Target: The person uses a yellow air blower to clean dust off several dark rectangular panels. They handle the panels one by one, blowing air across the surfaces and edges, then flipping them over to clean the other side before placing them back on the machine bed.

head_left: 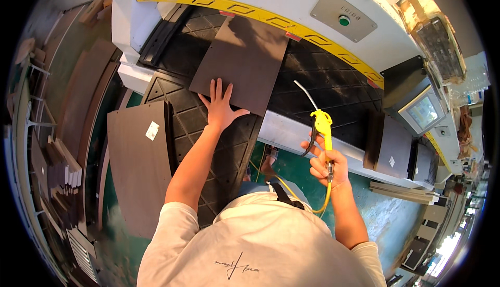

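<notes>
My left hand (221, 109) lies flat with fingers spread on the near end of a dark brown panel (245, 58). The panel rests on a black, diamond-grooved bed (200, 125), and its far end reaches the yellow-striped edge of a white machine. In my right hand (329, 167) is a yellow air blow gun (324, 126), held upright, with its thin metal nozzle pointing up and to the left. From the gun's lower end a yellow hose (327, 198) runs down toward my waist.
A stack of brown panels (138, 167) with a white label stands at left. Beyond the bed, the white machine (291, 1) carries a green button (344, 20). At right are a tilted touchscreen (423, 110) and more labelled panels (393, 146). Sheets and offcuts (65, 164) fill the far left.
</notes>
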`<act>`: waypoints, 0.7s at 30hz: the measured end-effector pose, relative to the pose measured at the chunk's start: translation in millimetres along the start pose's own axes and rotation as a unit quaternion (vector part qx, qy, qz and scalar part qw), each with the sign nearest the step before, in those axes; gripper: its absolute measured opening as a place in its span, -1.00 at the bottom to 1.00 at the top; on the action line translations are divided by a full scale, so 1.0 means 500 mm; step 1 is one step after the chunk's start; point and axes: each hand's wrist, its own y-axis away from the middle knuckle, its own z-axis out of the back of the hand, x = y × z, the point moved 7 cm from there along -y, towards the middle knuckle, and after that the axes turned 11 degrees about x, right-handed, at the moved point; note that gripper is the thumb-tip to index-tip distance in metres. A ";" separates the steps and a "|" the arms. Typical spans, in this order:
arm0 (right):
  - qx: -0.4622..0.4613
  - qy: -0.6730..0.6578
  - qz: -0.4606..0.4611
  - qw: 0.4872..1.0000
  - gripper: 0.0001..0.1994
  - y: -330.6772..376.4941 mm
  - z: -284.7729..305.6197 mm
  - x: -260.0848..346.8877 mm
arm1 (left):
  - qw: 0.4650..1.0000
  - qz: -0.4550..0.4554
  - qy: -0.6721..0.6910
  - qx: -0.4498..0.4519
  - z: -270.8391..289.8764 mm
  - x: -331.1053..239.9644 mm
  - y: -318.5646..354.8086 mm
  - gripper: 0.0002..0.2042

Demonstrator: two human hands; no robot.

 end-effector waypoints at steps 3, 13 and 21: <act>-0.005 -0.028 0.042 0.999 -0.20 -0.006 -0.042 -0.009 | 1.000 -0.001 0.008 -0.003 0.002 -0.005 0.007 0.15; -0.123 0.288 0.176 0.933 -0.14 -0.067 -0.261 0.099 | 1.000 -0.008 0.019 -0.011 0.015 -0.008 0.007 0.15; -0.148 0.269 0.236 0.922 -0.20 -0.114 -0.291 0.165 | 1.000 -0.004 0.014 0.004 0.010 -0.012 0.007 0.14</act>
